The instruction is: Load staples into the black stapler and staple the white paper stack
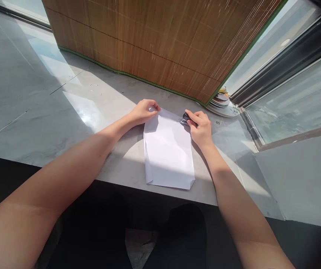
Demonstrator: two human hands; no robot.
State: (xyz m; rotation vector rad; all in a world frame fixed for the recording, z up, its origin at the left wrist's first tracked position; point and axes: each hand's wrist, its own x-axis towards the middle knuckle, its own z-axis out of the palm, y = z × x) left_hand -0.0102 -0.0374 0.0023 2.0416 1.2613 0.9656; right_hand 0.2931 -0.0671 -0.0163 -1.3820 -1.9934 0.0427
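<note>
White paper sheets [170, 153], with folded edges at the left side and lower corners, lie on the grey marble ledge [121, 160]. My left hand [146, 111] pinches the paper's upper left corner between thumb and fingers. At the upper right corner, my right hand [201, 127] is closed around a small black and metal stapler [187, 118]. The stapler's metal end overlaps the paper's edge; whether its jaws are pressed together cannot be made out.
A brown bamboo blind [154, 41] with green edging hangs down to the ledge behind the paper. Stacked plates [222, 104] stand at its lower right corner, beside the dark window frame [278, 59]. The ledge's front edge runs just below the paper.
</note>
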